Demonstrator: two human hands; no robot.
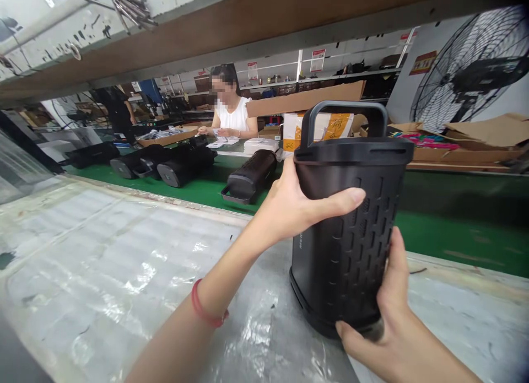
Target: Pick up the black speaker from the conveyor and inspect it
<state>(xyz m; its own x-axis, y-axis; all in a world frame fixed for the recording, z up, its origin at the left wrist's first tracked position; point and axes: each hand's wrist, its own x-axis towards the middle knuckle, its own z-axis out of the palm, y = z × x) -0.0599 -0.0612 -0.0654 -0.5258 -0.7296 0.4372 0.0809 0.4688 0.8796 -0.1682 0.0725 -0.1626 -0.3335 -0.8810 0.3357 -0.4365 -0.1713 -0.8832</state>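
Observation:
Between my hands stands a black portable speaker [349,228], slightly tilted, with a carry handle on top and rows of slots down its side. My left hand [297,201] grips its upper part, the thumb laid across the slotted side and the other fingers mostly hidden behind it. Lower down, my right hand [388,306] holds the right side and the bottom edge, thumb near the base. Whether the base touches the table is hard to make out. A red band circles my left wrist.
The plastic-covered table [115,251] borders a green conveyor belt [463,217]. On the belt lie several similar black speakers [252,176]. Opposite, a person [233,116] handles small items. A shelf edge [231,30] hangs overhead. At right are a large fan [475,74] and an open cardboard box [463,154].

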